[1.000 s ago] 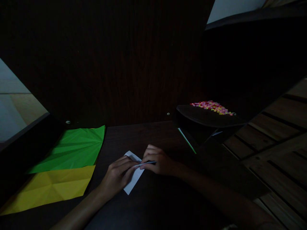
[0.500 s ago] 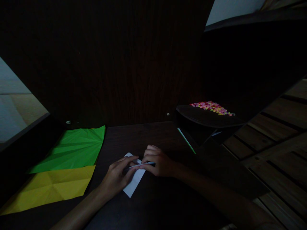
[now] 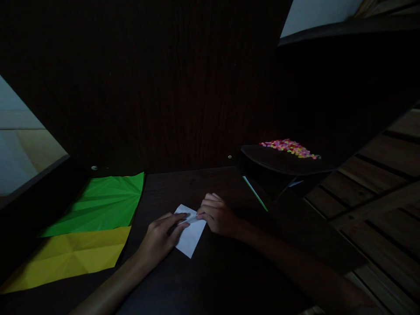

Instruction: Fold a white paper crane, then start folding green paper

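A small white folded paper [image 3: 191, 236] lies on the dark wooden table [image 3: 210, 280] in front of me. My left hand [image 3: 161, 237] rests on the paper's left side, fingertips pressing it near the fold. My right hand [image 3: 217, 215] pinches a raised flap of the same paper at its upper right edge. The fingertips of both hands almost meet over the paper. The scene is very dim.
A creased green sheet [image 3: 101, 202] and a creased yellow sheet [image 3: 70, 257] lie at the left of the table. A dark tray [image 3: 282, 162] with several small colourful pieces [image 3: 290, 147] stands at the right, with a thin green strip [image 3: 255, 193] beside it. A dark wooden panel rises behind.
The white paper has turned and shifted slightly up and right, now showing a wider face. My right hand moved a little up, and my left hand followed on the paper.
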A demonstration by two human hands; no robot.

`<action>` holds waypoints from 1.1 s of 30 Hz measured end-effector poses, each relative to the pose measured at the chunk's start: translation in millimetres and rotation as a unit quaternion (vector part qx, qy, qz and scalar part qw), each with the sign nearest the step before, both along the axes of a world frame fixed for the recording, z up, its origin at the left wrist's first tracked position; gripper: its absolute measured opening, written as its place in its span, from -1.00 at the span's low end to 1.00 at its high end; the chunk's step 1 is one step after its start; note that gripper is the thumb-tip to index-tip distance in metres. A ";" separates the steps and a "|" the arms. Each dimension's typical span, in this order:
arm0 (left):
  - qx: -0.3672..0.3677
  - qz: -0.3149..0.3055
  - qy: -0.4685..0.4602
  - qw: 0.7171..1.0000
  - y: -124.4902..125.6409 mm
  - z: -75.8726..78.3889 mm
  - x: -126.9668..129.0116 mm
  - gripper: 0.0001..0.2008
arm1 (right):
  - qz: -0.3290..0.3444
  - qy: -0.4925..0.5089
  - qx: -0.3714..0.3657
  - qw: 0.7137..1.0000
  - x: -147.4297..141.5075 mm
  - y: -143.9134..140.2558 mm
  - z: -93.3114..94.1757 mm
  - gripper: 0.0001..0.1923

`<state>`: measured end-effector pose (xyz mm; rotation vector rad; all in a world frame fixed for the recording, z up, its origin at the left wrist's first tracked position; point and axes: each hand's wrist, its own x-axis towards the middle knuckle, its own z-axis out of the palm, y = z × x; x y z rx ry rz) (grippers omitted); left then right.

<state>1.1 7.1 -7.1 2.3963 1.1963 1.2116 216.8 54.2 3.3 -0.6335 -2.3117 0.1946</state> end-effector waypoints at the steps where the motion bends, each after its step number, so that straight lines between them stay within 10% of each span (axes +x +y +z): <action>1: -0.010 0.005 0.001 1.000 0.2 0.5 -0.5 -0.82 | -0.004 0.000 -0.002 1.000 0.3 0.5 0.4 -0.81; 33: 0.006 0.037 -0.015 0.999 2.1 0.5 -2.2 -0.84 | -0.025 0.032 -0.029 0.999 12.3 15.7 0.1 -0.81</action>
